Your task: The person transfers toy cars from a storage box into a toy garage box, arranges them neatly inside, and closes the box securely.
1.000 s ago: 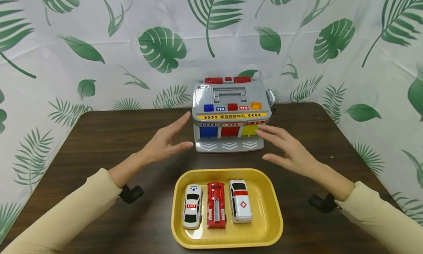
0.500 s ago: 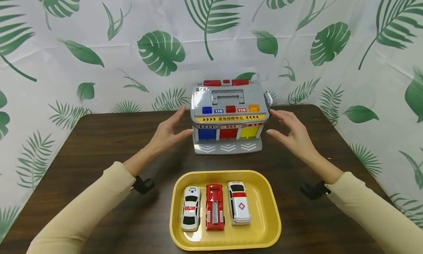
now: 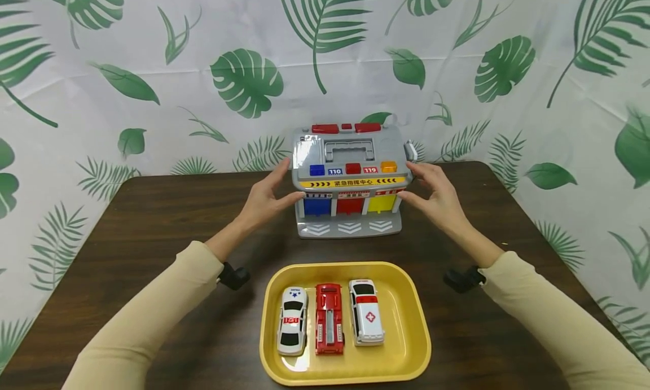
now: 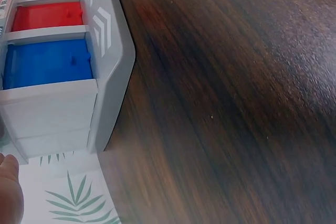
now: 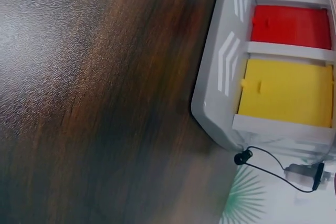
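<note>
Framing a gray toy emergency station (image 3: 350, 182), the fingers (image 3: 276, 175) of a person's left hand (image 3: 261, 206) and right hand (image 3: 442, 199) are straight and apart from the thumbs at its two sides, though whether they press on it cannot be told. Set on the dark tabletop (image 3: 167, 220), the station shows its blue door (image 3: 317, 207), red door (image 3: 350, 206) and yellow door (image 3: 382, 204) all closed. Nearer the person, a police car (image 3: 292, 322), fire truck (image 3: 329, 322) and ambulance (image 3: 368, 316) lie in a yellow tray (image 3: 408, 333), suggesting work barely begun.

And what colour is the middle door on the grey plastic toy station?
The middle door is red, seen best in the right wrist view.
</note>
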A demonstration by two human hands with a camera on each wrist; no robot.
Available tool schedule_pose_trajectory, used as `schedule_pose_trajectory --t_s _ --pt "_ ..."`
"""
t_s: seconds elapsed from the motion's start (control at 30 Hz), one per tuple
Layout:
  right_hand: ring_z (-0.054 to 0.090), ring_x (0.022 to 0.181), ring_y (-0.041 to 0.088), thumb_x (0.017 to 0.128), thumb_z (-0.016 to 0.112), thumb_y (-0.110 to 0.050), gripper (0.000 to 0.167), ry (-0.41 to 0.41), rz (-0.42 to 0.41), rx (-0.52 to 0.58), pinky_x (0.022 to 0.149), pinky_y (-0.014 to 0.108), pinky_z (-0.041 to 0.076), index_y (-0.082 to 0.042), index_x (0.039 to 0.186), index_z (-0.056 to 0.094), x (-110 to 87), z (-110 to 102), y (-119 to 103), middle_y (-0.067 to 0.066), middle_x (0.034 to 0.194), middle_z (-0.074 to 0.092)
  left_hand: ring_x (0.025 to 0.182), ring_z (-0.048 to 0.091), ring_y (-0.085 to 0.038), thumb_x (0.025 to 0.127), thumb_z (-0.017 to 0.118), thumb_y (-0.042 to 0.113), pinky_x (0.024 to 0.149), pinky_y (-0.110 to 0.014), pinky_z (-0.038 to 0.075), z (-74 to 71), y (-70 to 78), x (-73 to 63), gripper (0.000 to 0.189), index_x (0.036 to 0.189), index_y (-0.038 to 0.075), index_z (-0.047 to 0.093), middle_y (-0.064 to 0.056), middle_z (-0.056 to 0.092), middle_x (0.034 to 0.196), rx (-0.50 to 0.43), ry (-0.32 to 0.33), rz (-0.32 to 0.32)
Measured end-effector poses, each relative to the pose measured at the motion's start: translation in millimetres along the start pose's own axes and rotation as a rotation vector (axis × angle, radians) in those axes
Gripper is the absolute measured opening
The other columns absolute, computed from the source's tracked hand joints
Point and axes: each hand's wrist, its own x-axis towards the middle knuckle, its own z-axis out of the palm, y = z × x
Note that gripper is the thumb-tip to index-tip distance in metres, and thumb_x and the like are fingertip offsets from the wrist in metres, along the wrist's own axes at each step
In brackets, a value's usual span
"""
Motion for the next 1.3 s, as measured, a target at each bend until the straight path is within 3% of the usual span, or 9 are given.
schedule_pose_trajectory --t_s 0.13,0.33,0.6,0.83,1.1,1.3 --pt "0.045 0.117 0.026 0.074 0.078 -0.005 0.065 -0.015 0.007 -0.010 0.094 0.010 0.039 -0.004 0.133 0.053 2.0 2 3 0.016 0.128 0.050 0.143 0.021 -0.019 0.086 0.069 0.026 0.113 -0.042 0.029 4.5 -1.1 4.0 0.082 0.151 0.015 0.020 -0.001 0.017 0.157 -0.003 0.008 -0.003" --pt "0.043 0.117 0.029 0.074 0.079 -0.008 0.066 -0.047 0.011 -0.008 0.094 0.052 0.045 -0.002 0.133 0.051 5.5 5 5 0.019 0.131 0.047 0.143 0.021 -0.021 0.084 0.071 0.024 0.112 -0.044 0.031 5.7 0.0 9.7 0.084 0.151 0.012 0.021 -0.004 0.018 0.157 -0.002 0.013 -0.010" --pt "0.042 0.116 0.030 0.074 0.079 -0.007 0.066 -0.069 0.018 -0.013 0.094 0.052 0.044 -0.002 0.134 0.050 8.1 9 6 0.020 0.132 0.043 0.143 0.020 -0.021 0.084 0.072 0.028 0.112 -0.042 0.031 6.6 -1.6 15.3 0.087 0.151 0.009 0.019 -0.008 0.017 0.157 -0.010 0.005 -0.073" --pt "0.041 0.115 0.030 0.074 0.079 -0.007 0.067 -0.072 0.026 -0.034 0.092 0.049 0.041 -0.004 0.135 0.050 8.1 11 8 0.020 0.132 0.042 0.142 0.022 -0.020 0.084 0.072 0.025 0.111 -0.042 0.032 7.7 -1.7 16.7 0.088 0.151 0.011 0.017 -0.006 0.016 0.157 -0.111 -0.022 -0.084" --pt "0.039 0.119 0.031 0.075 0.078 -0.007 0.066 -0.084 0.035 -0.017 0.100 0.055 0.036 -0.005 0.135 0.050 8.9 14 10 0.019 0.134 0.040 0.143 0.017 -0.028 0.087 0.067 0.011 0.112 -0.045 0.028 -0.4 28.2 9.8 0.083 0.150 0.001 0.014 -0.015 0.011 0.157 -0.181 -0.066 -0.090" --pt "0.040 0.116 0.030 0.076 0.077 -0.006 0.064 -0.071 0.025 -0.029 0.094 0.050 0.039 -0.005 0.134 0.051 9.5 16 11 0.019 0.132 0.042 0.143 0.018 -0.028 0.088 0.066 0.011 0.112 -0.044 0.028 -1.3 31.4 9.1 0.082 0.150 0.001 0.014 -0.015 0.011 0.157 -0.193 -0.071 -0.094"
